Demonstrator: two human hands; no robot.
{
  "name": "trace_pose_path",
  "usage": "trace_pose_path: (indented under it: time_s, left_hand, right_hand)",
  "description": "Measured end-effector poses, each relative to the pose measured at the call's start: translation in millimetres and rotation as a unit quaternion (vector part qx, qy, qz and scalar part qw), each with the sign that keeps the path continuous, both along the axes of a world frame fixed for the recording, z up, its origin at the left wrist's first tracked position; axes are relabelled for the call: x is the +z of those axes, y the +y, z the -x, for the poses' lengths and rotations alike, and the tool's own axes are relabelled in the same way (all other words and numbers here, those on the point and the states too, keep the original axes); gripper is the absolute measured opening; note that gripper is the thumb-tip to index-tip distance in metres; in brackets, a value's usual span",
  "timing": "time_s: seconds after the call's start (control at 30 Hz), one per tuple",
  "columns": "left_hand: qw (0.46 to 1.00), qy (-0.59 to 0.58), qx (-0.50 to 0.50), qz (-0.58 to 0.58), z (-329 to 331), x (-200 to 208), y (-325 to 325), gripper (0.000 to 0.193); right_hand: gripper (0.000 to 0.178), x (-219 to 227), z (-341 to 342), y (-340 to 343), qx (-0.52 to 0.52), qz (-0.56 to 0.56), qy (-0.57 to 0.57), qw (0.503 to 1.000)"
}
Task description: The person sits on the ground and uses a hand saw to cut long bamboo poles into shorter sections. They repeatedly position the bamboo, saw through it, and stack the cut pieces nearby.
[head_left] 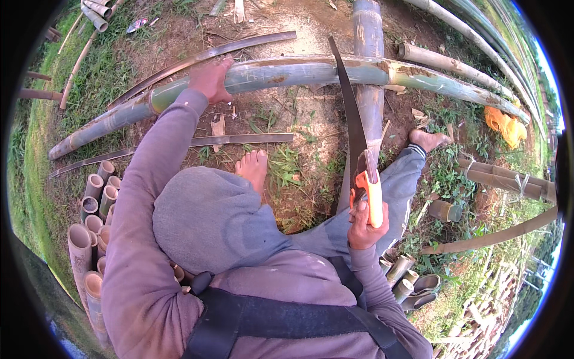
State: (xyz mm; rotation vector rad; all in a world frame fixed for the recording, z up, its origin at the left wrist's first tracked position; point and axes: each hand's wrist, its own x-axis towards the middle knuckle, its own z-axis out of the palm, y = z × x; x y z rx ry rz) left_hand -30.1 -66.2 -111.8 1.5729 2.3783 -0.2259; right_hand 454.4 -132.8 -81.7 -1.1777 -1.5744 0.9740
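Observation:
A long green bamboo pole (pixel 287 73) lies crosswise in front of me. My left hand (pixel 209 81) is closed over it left of the middle, fingers on the far side and thumb on the near side. In my right hand (pixel 366 226) is a handsaw (pixel 351 113), gripped by its orange handle. Its dark blade points away from me and crosses the pole near a second, lengthwise bamboo pole (pixel 368 36) that passes under it. Whether the teeth touch the bamboo, I cannot tell.
Split bamboo strips (pixel 239 139) lie on either side of the pole. Short cut bamboo tubes (pixel 81 242) stand at my left. An orange plastic bag (pixel 507 127), a tied bamboo bundle (pixel 508 179) and scattered offcuts (pixel 472 323) are on the right. My bare feet rest near the pole.

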Motion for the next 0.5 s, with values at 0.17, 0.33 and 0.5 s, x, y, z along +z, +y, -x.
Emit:
trace_pose_path:
  time_s: [0.17,0.33,0.5]
  left_hand:
    - [1.000,0.005,-0.005,-0.003,-9,15,15,0.109]
    - [0.999,-0.035,-0.004,0.035,12,11,9,0.117]
    - [1.000,-0.020,-0.020,-0.003,10,-3,2,0.114]
  right_hand:
    - [0.018,-4,108,146,0.001,-0.037,0.039,0.999]
    - [0.017,10,82,98,0.031,-0.003,-0.005,0.999]
    - [0.016,7,-11,0,0.011,-0.066,-0.074,0.995]
